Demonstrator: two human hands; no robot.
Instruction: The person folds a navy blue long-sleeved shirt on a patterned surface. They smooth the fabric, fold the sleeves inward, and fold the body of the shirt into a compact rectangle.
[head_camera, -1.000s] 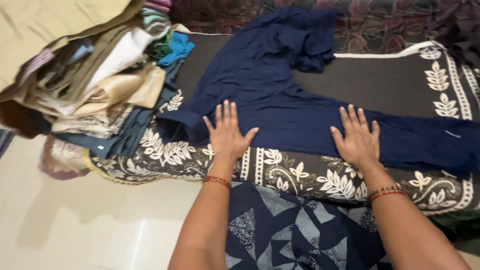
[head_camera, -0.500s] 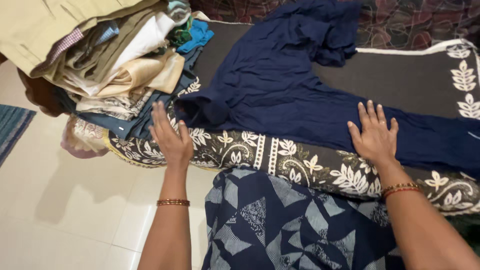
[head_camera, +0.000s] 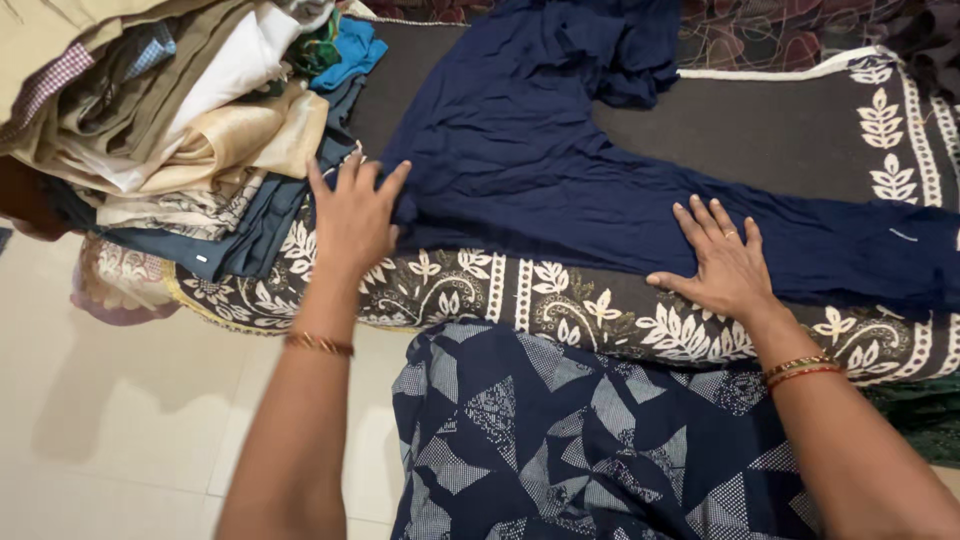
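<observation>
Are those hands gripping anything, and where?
Nothing is gripped. Both the left hand and right hand lie flat, fingers spread, on the navy garment's lower edge.

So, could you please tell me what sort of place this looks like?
Most likely a room in a home. A bed or mattress with a brown leaf-patterned cover holds a pile of folded clothes and a spread navy garment, above a pale tiled floor.

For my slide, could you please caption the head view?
Both hands, left and right, flat on navy garment beside clothes pile.
</observation>
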